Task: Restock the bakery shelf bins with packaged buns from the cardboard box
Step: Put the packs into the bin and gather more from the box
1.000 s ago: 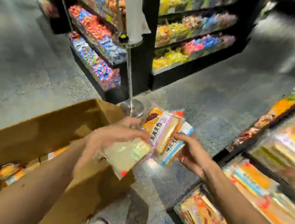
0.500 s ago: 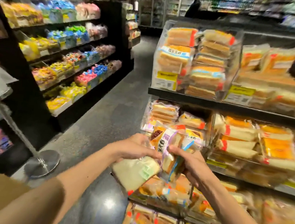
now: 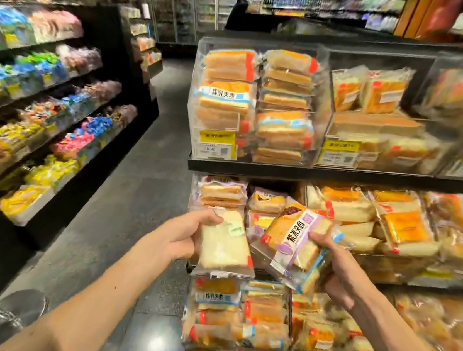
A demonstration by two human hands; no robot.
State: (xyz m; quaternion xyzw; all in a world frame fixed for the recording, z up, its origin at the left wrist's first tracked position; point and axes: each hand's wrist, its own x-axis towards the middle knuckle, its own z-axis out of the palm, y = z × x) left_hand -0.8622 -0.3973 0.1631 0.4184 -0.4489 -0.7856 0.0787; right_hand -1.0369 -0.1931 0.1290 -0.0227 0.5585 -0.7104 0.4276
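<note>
From head height, the single camera looks forward and down, close before the bakery shelf (image 3: 341, 175).

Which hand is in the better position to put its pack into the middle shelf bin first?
Probably the right hand. Its purple-label packs lean with their top end at the middle bin opening, beside what looks like a similar purple pack. The left hand holds its pale pack upright, further left.

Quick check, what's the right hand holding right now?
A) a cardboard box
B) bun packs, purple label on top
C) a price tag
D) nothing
B: the right hand grips the purple-labelled bun packs, fingers curled round their edge; the left hand holds a pale bun pack.
</note>
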